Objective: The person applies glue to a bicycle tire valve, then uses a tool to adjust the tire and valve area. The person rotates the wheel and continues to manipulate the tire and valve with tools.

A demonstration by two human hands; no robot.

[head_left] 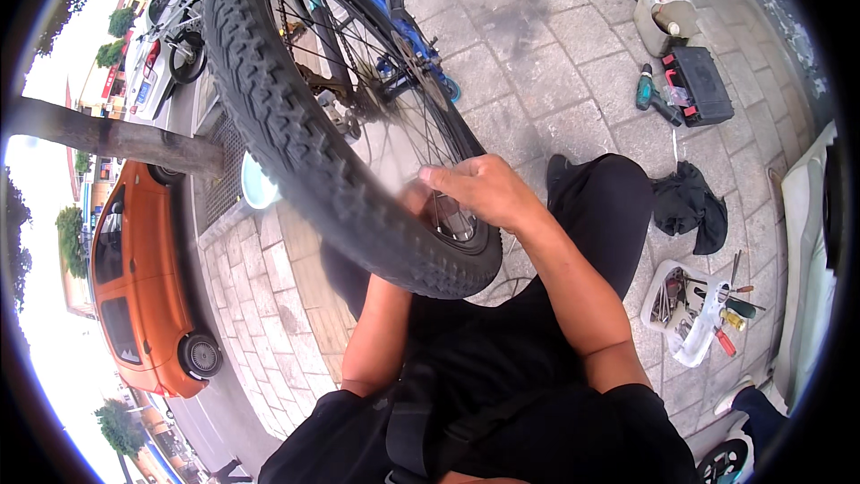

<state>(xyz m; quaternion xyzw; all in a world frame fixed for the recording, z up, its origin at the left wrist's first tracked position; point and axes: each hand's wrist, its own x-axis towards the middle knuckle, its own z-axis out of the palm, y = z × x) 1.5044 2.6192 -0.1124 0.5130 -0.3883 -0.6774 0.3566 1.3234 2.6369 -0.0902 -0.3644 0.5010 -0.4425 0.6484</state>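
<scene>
A bicycle wheel (296, 179) with a black knobby tire stands tilted right in front of me, its thin spokes fanning out from the hub. At the near right side of the wheel is my right hand (488, 193), its thumb and fingers drawn together by the spokes. What those fingers pinch is too small to make out. My left hand (417, 197) reaches up behind the tire and shows only as a blur between the spokes; the tire covers most of it. Beyond the wheel is the blue bicycle frame (408, 31), with a chain and gears near the hub.
On the paving to the right lie a cordless drill (647, 90), a black tool case (703, 85), a cut-open container (665, 13), a black cloth (690, 206) and a white tool tray (672, 305). At left are a pale blue basin (258, 184), a tree trunk (116, 136) and an orange car (148, 278).
</scene>
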